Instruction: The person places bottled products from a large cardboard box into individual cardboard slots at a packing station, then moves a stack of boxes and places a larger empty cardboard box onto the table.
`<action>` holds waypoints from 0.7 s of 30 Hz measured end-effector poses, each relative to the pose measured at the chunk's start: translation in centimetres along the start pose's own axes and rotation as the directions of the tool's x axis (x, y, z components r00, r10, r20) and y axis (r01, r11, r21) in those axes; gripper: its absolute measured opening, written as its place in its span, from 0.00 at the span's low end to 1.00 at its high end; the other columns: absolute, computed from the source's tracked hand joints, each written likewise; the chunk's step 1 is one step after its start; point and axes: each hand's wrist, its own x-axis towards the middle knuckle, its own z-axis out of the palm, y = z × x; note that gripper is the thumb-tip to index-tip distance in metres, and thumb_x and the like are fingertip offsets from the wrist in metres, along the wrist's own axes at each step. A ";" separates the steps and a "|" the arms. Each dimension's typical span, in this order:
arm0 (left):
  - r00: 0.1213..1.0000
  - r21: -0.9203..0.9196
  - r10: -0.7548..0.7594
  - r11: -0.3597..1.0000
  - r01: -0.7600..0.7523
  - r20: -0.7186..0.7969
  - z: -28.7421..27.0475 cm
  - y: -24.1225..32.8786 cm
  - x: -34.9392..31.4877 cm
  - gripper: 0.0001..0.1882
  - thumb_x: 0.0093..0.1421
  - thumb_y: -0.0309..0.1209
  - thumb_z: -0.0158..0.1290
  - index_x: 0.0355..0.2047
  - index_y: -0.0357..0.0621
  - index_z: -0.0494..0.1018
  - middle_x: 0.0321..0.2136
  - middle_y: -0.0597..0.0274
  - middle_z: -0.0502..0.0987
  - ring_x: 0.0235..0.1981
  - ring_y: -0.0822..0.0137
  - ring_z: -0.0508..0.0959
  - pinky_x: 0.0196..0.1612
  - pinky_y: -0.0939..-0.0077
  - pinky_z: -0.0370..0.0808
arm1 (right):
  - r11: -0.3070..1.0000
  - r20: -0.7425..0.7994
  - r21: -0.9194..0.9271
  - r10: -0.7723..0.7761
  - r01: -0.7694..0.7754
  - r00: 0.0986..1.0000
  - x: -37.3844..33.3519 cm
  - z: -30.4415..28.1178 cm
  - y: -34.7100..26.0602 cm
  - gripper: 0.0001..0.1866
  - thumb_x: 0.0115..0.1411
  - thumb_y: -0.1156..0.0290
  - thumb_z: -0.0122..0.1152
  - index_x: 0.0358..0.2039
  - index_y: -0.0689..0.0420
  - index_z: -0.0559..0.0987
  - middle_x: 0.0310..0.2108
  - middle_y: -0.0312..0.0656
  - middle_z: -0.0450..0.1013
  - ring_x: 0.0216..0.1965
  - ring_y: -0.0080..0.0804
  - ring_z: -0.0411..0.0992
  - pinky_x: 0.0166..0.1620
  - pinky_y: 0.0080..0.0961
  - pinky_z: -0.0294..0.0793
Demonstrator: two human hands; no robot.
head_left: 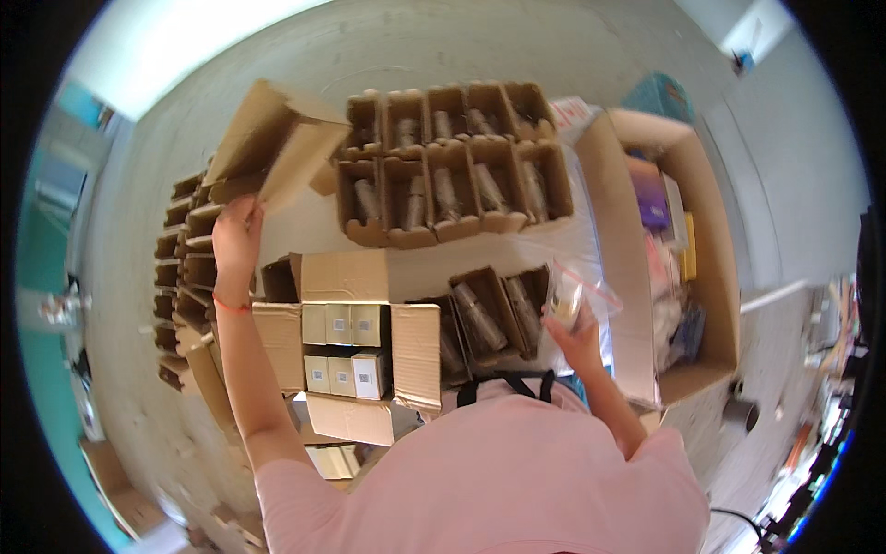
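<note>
My left hand point(238, 242), with a red band at its wrist, reaches to the far left and pinches the lower edge of an open brown cardboard box point(300, 166). The box is tilted, its flaps spread. My right hand point(578, 340) is closed round a clear zip bag point(591, 288) with a red seal line; a small pale object shows inside, too blurred to name. Next to that hand lie cardboard trays point(480, 319) holding clear-wrapped cylindrical items. Between my arms stands an open carton point(346, 277) with small cream and white boxes point(341, 325) in two rows.
Beyond the carton, a block of cardboard trays point(401, 235) holds several wrapped cylinders. At the right stands a tall carton point(628, 268) with a purple box point(650, 198) and bags in it. Stacked cardboard dividers point(171, 272) line the left side.
</note>
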 end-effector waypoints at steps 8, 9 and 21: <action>0.680 -0.471 0.720 0.652 -0.595 0.137 6.3 30.0 1.0 0.08 0.52 0.27 0.47 0.31 0.44 0.76 0.27 0.56 0.77 0.34 0.57 0.75 0.37 0.65 0.73 | 0.985 -0.391 0.136 -0.042 0.103 0.919 0.0 -9.8 1.8 0.22 0.54 0.77 0.60 0.49 0.65 0.66 0.38 0.38 0.72 0.38 0.23 0.69 0.43 0.19 0.68; 0.635 -0.504 0.737 0.649 -0.570 0.230 8.0 32.3 0.3 0.09 0.52 0.25 0.49 0.34 0.41 0.75 0.31 0.54 0.76 0.36 0.53 0.75 0.40 0.63 0.72 | 0.978 -0.458 0.153 -0.054 0.139 0.887 -0.3 -11.2 1.9 0.22 0.54 0.77 0.60 0.49 0.65 0.66 0.38 0.38 0.72 0.38 0.22 0.69 0.43 0.19 0.68; 0.455 -0.426 0.694 0.710 -0.561 0.558 16.8 38.7 -2.0 0.15 0.46 0.21 0.45 0.32 0.47 0.78 0.26 0.52 0.77 0.32 0.52 0.76 0.36 0.62 0.73 | 0.954 -0.629 0.242 0.017 0.175 0.777 -1.0 -19.4 3.3 0.22 0.55 0.72 0.60 0.48 0.63 0.67 0.36 0.37 0.72 0.35 0.19 0.68 0.40 0.17 0.68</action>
